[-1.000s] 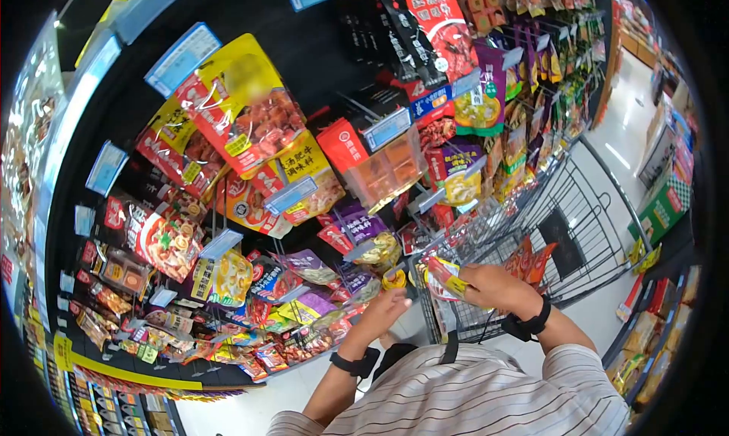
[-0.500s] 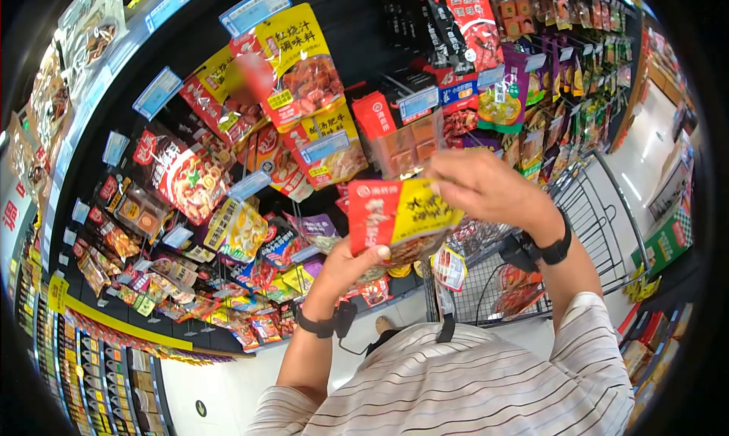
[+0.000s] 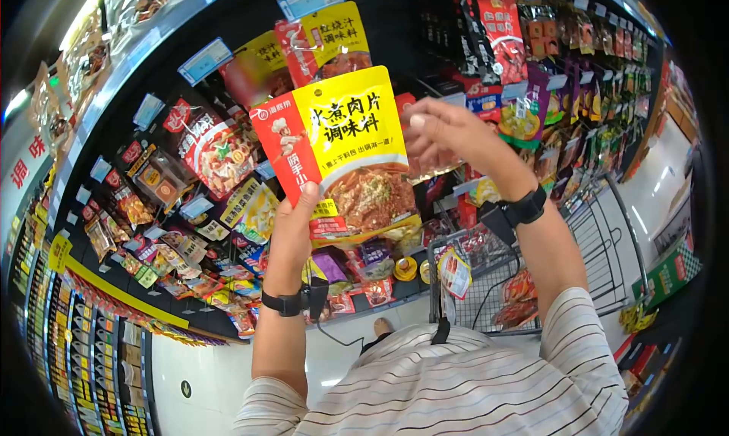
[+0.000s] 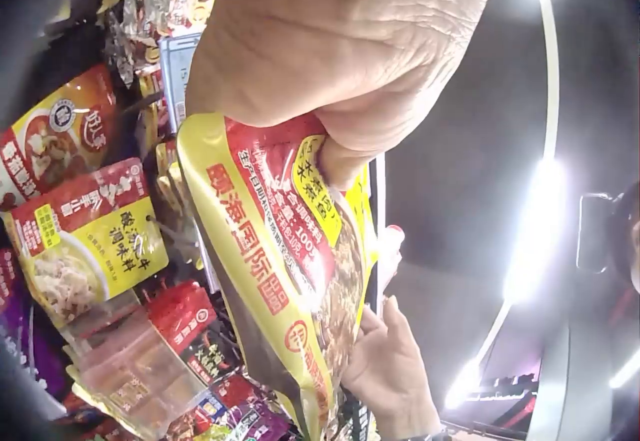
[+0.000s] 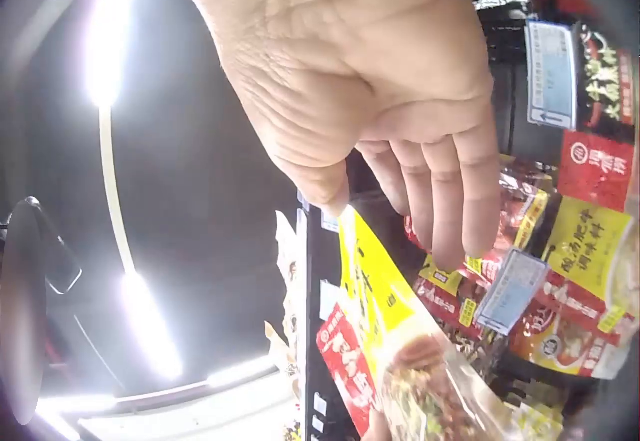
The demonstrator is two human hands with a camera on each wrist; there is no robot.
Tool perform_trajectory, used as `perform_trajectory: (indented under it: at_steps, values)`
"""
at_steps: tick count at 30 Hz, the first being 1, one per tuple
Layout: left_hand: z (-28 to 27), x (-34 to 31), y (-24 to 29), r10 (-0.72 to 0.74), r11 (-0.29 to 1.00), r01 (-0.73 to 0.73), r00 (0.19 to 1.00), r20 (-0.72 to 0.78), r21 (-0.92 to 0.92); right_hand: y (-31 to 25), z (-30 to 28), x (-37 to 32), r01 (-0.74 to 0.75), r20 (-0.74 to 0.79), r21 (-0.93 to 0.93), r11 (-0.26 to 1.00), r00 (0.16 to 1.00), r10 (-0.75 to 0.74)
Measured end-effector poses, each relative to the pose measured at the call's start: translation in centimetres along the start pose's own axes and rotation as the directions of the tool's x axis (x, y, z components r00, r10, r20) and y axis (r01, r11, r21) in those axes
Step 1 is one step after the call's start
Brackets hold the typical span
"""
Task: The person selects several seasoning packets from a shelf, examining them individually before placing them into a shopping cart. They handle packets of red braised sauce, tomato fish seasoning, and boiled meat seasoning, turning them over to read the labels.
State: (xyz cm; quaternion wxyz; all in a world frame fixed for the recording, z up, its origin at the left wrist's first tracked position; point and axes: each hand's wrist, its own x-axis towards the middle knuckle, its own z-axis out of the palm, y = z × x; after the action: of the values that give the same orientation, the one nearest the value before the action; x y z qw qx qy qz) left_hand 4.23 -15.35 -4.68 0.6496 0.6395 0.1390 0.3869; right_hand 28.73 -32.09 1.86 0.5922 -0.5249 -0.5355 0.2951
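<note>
"Just above the grip of the left hand point(image 3: 292, 220), in the head view, what does that packet point(image 3: 364, 147) say?"

"海底捞 on the red strip, and 水煮肉片调味料 in big black strokes on the yellow. It tilts a little; the left hand pinches its lower left edge, thumb across the front."

"And the right hand point(image 3: 452, 132)?"

"To the right of the grip, just beside the packet's upper right edge, fingers loosely bent, holding nothing. Above the grip, behind the packet, hangs a pouch point(image 3: 334, 37) marked 红烧汁调味料. Below and to the right stands a shopping cart point(image 3: 592, 246)."

"From the left wrist?"

"The packet runs down from the grip, with 国际 legible in red on its golden edge. Left of the grip hangs a sachet point(image 4: 100, 246) with 调味料 on it. The right hand's palm shows beyond the packet."

"And the right wrist?"

"There the right hand's fingers are stretched out. The packet lies below its thumb; whether they touch, I can't tell. Near those fingers is a blue price tag point(image 5: 515, 291), too blurred to read."
</note>
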Motion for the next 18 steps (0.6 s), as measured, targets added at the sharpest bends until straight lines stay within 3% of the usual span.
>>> perform_trajectory:
  at_steps: [5,8,12,18]
  values:
    - [-0.8,0.7,1.5,0.016,0.999,-0.016,1.000,-0.003,-0.036,1.1,1.4,0.6,-0.164,0.074,-0.085,0.983,0.983,0.170]
    - [-1.1,0.9,1.5,0.037,0.998,-0.038,0.999,-0.021,-0.043,1.0,3.5,0.6,-0.015,0.060,0.011,1.000,0.998,0.014]
    - [-1.5,0.9,1.3,0.032,0.997,-0.033,0.999,-0.015,-0.072,1.7,4.1,1.4,-0.015,0.133,0.063,0.998,0.991,0.006]
    - [-1.6,0.4,1.0,0.016,0.996,-0.015,1.000,0.007,-0.090,3.6,5.0,2.3,0.126,0.089,0.076,0.989,0.987,-0.132]
